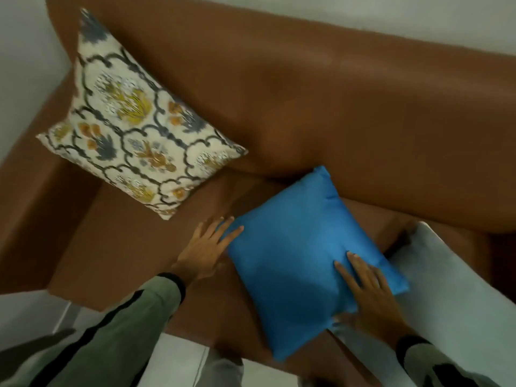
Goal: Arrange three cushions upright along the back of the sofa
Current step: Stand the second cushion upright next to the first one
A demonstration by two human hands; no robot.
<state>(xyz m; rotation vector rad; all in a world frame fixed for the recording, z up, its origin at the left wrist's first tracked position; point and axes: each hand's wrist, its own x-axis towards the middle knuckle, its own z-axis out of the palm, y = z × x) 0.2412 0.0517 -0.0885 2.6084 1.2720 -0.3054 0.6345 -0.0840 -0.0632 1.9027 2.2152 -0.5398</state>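
Observation:
A patterned cream cushion (131, 127) with grey, yellow and orange motifs leans upright against the back of the brown sofa (321, 88) at its left end. A plain blue cushion (301, 252) lies flat on the seat in the middle. My left hand (208, 248) is spread, its fingertips touching the blue cushion's left edge. My right hand (368, 294) lies flat on the cushion's lower right part, fingers apart. A pale white cushion (446, 289) lies at the right, partly under the blue one's corner.
The sofa's left armrest (30, 196) runs down the left side. A pale wall (363, 12) stands behind the sofa back. Light floor tiles (178, 361) show in front of the seat edge.

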